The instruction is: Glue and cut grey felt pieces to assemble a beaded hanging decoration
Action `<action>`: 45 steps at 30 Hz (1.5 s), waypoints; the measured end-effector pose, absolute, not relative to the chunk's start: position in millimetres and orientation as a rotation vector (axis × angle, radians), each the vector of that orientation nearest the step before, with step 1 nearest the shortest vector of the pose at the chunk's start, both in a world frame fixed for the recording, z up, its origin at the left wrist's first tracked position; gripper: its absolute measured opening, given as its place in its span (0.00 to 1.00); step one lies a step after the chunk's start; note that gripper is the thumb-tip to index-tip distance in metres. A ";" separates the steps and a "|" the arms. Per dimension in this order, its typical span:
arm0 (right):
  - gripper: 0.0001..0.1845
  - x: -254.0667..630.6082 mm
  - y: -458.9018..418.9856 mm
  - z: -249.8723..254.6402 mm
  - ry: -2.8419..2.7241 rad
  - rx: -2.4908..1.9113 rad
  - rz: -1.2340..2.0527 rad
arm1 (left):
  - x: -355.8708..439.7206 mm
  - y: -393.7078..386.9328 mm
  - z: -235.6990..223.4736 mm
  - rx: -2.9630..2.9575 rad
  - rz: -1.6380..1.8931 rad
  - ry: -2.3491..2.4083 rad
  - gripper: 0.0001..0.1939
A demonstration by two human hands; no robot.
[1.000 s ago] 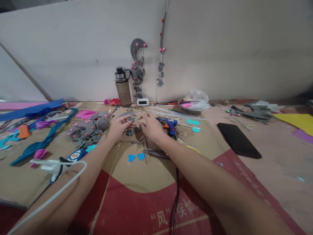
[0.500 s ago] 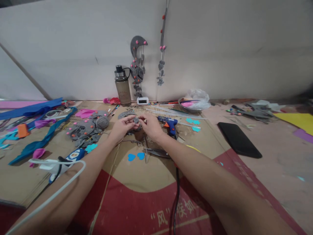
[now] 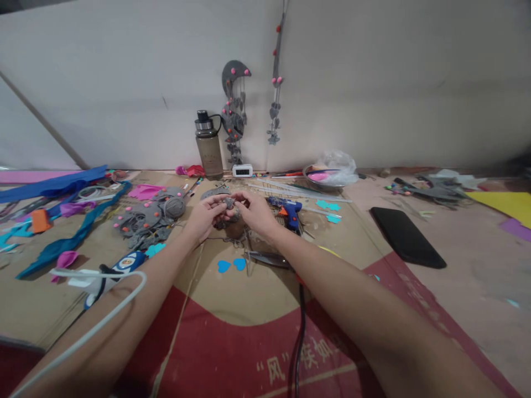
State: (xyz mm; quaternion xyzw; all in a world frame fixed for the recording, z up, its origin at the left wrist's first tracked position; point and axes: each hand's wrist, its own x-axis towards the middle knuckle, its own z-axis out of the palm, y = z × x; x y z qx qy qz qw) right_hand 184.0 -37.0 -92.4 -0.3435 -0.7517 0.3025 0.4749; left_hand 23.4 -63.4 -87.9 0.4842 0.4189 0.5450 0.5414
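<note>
Between my two hands is a small grey felt piece (image 3: 228, 203), partly covered by the fingers; its exact shape is hard to make out. My left hand (image 3: 207, 216) pinches it from the left, and my right hand (image 3: 254, 213) closes on its right side. Just behind the hands lies a larger grey felt shape (image 3: 214, 191), partly hidden. Below them, scissors (image 3: 269, 258) rest on the cardboard (image 3: 215, 307), partly under my right forearm. Two blue paper hearts (image 3: 231, 265) lie nearby. A blue glue gun (image 3: 292, 213) sits right of my right hand.
A bottle (image 3: 209, 149) and a small white digital clock (image 3: 242, 171) stand by the wall. Grey felt with pompoms (image 3: 149, 215) lies left. A black phone (image 3: 406, 237) and a bowl (image 3: 329, 179) are right. A white cable (image 3: 103, 315) crosses my left forearm.
My fingers have shifted slightly around the small grey felt piece, which now sits a little higher and further left, more covered. The other things stay in place.
</note>
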 end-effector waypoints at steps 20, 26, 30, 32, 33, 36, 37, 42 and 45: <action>0.13 180.9 -30.0 -94.6 -1.604 -0.979 1.207 | 24.6 -64.7 -88.1 1.093 1.186 1.079 0.11; 0.14 180.8 -26.1 -99.3 -1.645 -0.937 1.154 | 23.9 -63.0 -88.1 1.062 1.211 1.054 0.11; 0.11 180.9 -26.1 -101.9 -1.685 -0.934 1.102 | 24.0 -62.5 -89.1 1.059 1.213 1.048 0.11; 0.10 180.8 -26.2 -102.4 -1.686 -0.934 1.093 | 24.3 -62.9 -89.0 1.056 1.214 1.050 0.11; 0.10 180.7 -26.2 -102.6 -1.687 -0.931 1.091 | 24.6 -63.4 -88.7 1.055 1.213 1.053 0.11; 0.09 180.6 -26.0 -102.7 -1.696 -0.925 1.082 | 25.7 -65.6 -87.3 1.065 1.202 1.064 0.11; 0.09 180.6 -26.1 -102.4 -1.698 -0.935 1.075 | 26.1 -66.4 -86.7 1.066 1.194 1.067 0.11; 0.09 180.5 -29.0 -98.3 -1.689 -1.036 1.062 | 26.1 -68.2 -85.1 1.049 1.168 1.053 0.10; 0.10 180.6 -30.2 -96.9 -1.691 -1.062 1.057 | 25.1 -66.2 -86.3 1.047 1.166 1.064 0.12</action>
